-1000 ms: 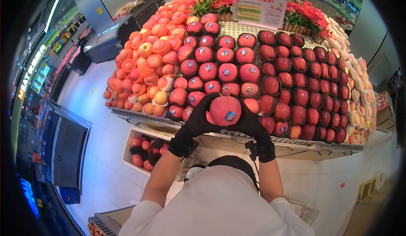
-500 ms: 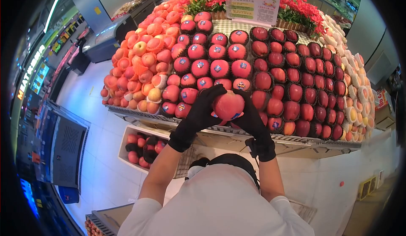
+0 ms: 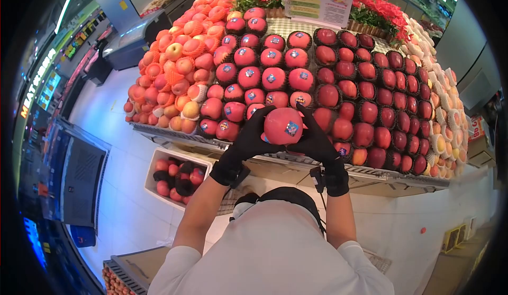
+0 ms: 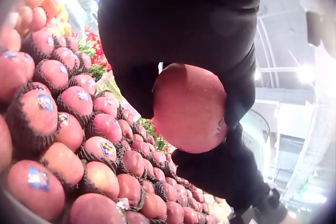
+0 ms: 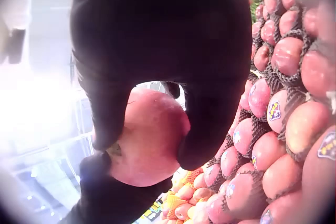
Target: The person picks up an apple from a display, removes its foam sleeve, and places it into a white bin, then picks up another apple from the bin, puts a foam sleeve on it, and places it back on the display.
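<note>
Both hands, in black gloves, hold one large red apple above the front edge of the fruit display. Its blue sticker faces up toward the head camera. My left hand grips the apple from the left, thumb and fingers curved round it. From the other side my right hand curls round it too. The left wrist view shows the bare red skin of the apple between dark fingers. In the right wrist view the apple sits between the fingers, without a net sleeve.
Stickered apples in black net sleeves stand in rows behind the hands, with darker red apples to the right. Orange-netted fruit is heaped at left. A white crate of apples sits below left. A sign stands behind.
The apple has turned in the hands: its sticker faced up, then tipped down toward the lower side half a second ago, and faces up again now. Both hands kept hold of it.
</note>
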{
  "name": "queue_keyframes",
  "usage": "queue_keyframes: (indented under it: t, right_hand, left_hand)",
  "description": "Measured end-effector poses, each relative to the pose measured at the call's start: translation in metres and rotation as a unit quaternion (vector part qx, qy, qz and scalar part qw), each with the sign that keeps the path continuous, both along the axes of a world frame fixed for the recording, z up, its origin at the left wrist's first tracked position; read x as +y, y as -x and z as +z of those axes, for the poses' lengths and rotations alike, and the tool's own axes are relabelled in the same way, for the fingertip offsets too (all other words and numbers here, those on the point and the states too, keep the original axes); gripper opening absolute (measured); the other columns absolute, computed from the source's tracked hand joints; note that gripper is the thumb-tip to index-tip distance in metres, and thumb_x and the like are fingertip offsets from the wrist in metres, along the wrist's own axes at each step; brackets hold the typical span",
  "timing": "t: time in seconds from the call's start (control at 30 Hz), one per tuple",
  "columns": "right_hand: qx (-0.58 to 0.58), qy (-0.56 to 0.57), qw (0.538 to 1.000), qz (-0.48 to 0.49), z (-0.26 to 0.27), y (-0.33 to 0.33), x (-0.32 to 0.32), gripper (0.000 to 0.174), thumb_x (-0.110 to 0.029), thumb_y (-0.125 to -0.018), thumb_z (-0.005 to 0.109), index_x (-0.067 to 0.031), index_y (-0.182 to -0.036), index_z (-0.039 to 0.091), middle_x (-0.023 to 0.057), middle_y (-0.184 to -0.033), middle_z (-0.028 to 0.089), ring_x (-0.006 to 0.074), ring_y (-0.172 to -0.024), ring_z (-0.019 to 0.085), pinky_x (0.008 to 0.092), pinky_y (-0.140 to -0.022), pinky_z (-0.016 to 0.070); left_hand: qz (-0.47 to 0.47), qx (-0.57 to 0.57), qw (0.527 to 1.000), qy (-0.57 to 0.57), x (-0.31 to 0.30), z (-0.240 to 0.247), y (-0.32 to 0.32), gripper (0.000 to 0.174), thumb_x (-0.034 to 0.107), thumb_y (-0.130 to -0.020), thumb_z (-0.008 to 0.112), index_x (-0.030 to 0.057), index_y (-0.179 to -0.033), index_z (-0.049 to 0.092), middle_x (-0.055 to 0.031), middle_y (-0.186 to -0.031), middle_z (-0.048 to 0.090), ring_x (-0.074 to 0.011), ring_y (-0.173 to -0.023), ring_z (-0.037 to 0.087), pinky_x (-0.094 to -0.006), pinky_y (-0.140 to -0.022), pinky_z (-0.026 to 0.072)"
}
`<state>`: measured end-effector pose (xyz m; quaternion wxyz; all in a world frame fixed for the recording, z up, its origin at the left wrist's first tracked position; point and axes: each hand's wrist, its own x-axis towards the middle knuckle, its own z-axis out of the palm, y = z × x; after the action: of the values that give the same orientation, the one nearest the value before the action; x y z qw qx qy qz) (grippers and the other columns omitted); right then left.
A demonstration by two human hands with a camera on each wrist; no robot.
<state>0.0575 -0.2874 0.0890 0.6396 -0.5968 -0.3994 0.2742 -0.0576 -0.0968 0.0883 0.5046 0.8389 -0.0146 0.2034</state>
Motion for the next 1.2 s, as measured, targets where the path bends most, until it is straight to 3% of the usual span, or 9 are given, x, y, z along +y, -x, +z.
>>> queue_keyframes:
  t: [0.03, 0.13, 0.23, 0.73, 1.03, 1.13, 1.2]
  right_hand:
    - [0.024, 0.013, 1.000, 0.003, 0.001, -0.002, -0.001, 0.101, -0.008, -0.071, 0.084, -0.0085, -0.153, 0.024, 0.0118, -0.140, 0.047, 0.0221, -0.133, 0.044, 0.0386, -0.107, 0.0434]
    - [-0.038, -0.018, 0.999, -0.021, -0.007, -0.004, 0.003, 0.099, -0.014, -0.069, 0.089, -0.0068, -0.148, 0.031, 0.0140, -0.137, 0.049, 0.0223, -0.119, 0.056, 0.0375, -0.099, 0.0496]
    - [-0.098, -0.015, 0.995, -0.010, -0.011, -0.007, 0.006, 0.096, -0.015, -0.068, 0.089, -0.0061, -0.146, 0.034, 0.0133, -0.138, 0.049, 0.0219, -0.123, 0.053, 0.0388, -0.101, 0.0482]
    - [-0.057, -0.026, 0.998, -0.025, -0.006, 0.001, 0.001, 0.090, -0.015, -0.067, 0.089, -0.0063, -0.142, 0.039, 0.0098, -0.137, 0.049, 0.0192, -0.124, 0.051, 0.0383, -0.102, 0.0476]
    - [-0.063, -0.032, 0.997, -0.019, 0.001, 0.010, 0.004, 0.104, -0.014, -0.068, 0.089, -0.0065, -0.151, 0.027, 0.0116, -0.143, 0.045, 0.0209, -0.129, 0.047, 0.0388, -0.105, 0.0449]
    - [-0.110, 0.032, 0.993, -0.022, 0.005, 0.014, 0.005, 0.104, -0.007, -0.063, 0.085, -0.0054, -0.149, 0.028, 0.0135, -0.144, 0.043, 0.0226, -0.133, 0.043, 0.0388, -0.110, 0.0392]
    - [-0.103, 0.000, 0.995, -0.013, 0.004, 0.015, 0.004, 0.105, -0.012, -0.066, 0.088, -0.0053, -0.151, 0.026, 0.0129, -0.145, 0.042, 0.0222, -0.133, 0.044, 0.0378, -0.108, 0.0412]
  left_hand:
    - [0.000, -0.002, 1.000, 0.007, 0.000, 0.000, 0.000, 0.095, 0.025, -0.060, 0.093, 0.0049, -0.138, 0.042, -0.0140, -0.130, 0.053, -0.0258, -0.124, 0.052, -0.0409, -0.103, 0.0451]
    - [-0.001, -0.005, 1.000, 0.025, -0.003, 0.003, -0.001, 0.097, 0.025, -0.059, 0.094, 0.0045, -0.138, 0.042, -0.0133, -0.132, 0.052, -0.0230, -0.124, 0.052, -0.0399, -0.102, 0.0454]
    - [-0.002, -0.006, 0.999, 0.036, -0.006, 0.004, -0.002, 0.097, 0.025, -0.058, 0.094, 0.0043, -0.137, 0.042, -0.0125, -0.131, 0.052, -0.0225, -0.123, 0.052, -0.0392, -0.102, 0.0458]
    - [0.004, -0.049, 0.998, 0.047, -0.008, -0.012, 0.002, 0.101, 0.022, -0.056, 0.095, 0.0028, -0.138, 0.039, -0.0116, -0.131, 0.051, -0.0209, -0.123, 0.051, -0.0377, -0.102, 0.0450]
    - [0.011, -0.054, 0.997, 0.053, -0.008, -0.017, 0.008, 0.097, 0.022, -0.058, 0.094, 0.0034, -0.137, 0.040, -0.0110, -0.129, 0.053, -0.0199, -0.120, 0.053, -0.0364, -0.100, 0.0462]
    - [0.008, -0.053, 0.997, 0.046, -0.007, -0.015, 0.010, 0.097, 0.021, -0.058, 0.094, 0.0041, -0.137, 0.040, -0.0108, -0.129, 0.052, -0.0200, -0.120, 0.052, -0.0367, -0.100, 0.0458]
    - [0.000, -0.064, 0.997, 0.043, -0.006, -0.015, 0.009, 0.097, 0.020, -0.057, 0.094, 0.0047, -0.137, 0.041, -0.0106, -0.130, 0.052, -0.0201, -0.121, 0.052, -0.0368, -0.101, 0.0455]
